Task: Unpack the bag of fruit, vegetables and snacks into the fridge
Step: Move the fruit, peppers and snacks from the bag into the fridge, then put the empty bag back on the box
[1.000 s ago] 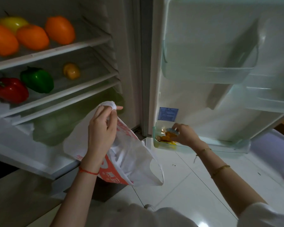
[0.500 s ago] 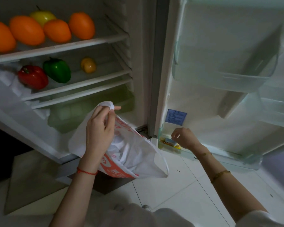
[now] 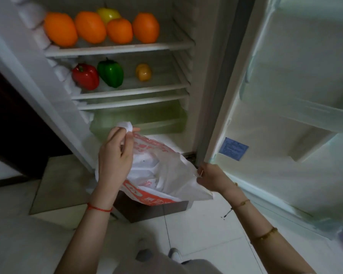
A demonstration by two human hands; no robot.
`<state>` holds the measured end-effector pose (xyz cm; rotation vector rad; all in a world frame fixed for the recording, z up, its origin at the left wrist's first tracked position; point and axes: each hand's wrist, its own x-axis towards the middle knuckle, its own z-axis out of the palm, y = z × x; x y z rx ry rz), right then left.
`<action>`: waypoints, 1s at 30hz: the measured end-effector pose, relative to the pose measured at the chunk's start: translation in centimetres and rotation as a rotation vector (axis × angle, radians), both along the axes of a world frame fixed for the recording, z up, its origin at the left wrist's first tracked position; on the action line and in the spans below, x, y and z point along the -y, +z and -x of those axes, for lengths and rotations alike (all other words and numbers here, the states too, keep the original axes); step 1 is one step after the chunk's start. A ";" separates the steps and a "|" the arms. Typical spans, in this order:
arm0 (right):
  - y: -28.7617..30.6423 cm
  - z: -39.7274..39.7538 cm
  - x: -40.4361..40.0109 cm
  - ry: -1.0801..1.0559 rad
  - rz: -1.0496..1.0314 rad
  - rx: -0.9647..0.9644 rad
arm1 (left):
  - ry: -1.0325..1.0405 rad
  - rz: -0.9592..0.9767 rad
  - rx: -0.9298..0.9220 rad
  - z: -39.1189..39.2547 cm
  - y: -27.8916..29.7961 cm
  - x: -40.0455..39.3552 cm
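A white plastic bag (image 3: 162, 175) with orange print hangs in front of the open fridge. My left hand (image 3: 115, 155) grips its bunched handle at the top. My right hand (image 3: 210, 178) pinches the bag's right edge beside the door's bottom corner. Several oranges (image 3: 90, 26) and a yellow fruit (image 3: 108, 14) lie on the top shelf (image 3: 119, 49). A red pepper (image 3: 85, 76), a green pepper (image 3: 111, 73) and a small yellow pepper (image 3: 143, 72) sit on the second shelf. What the bag holds is hidden.
The fridge door (image 3: 295, 86) stands open on the right, with clear door bins (image 3: 315, 119) and a blue label (image 3: 233, 148). A greenish crisper drawer (image 3: 143, 119) sits under the shelves. A dark box (image 3: 152, 210) lies under the bag on the white tiled floor (image 3: 206, 234).
My right hand left the bottom door bin, where it had set down a snack, and came across to take the bag's right edge. The view swung left and up.
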<state>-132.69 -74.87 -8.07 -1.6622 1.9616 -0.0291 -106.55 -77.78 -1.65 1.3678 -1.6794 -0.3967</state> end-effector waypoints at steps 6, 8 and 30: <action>3.2 -5.0 3.3 0.094 0.275 0.228 | 0.191 -0.058 -0.020 -4.4 1.5 -3.0; 4.1 -7.4 4.5 0.190 0.322 0.272 | 0.262 -0.066 -0.029 -6.3 1.5 -3.9; 1.9 -42.8 12.2 0.440 0.240 0.475 | 0.572 -0.271 0.080 -34.9 -4.3 -7.3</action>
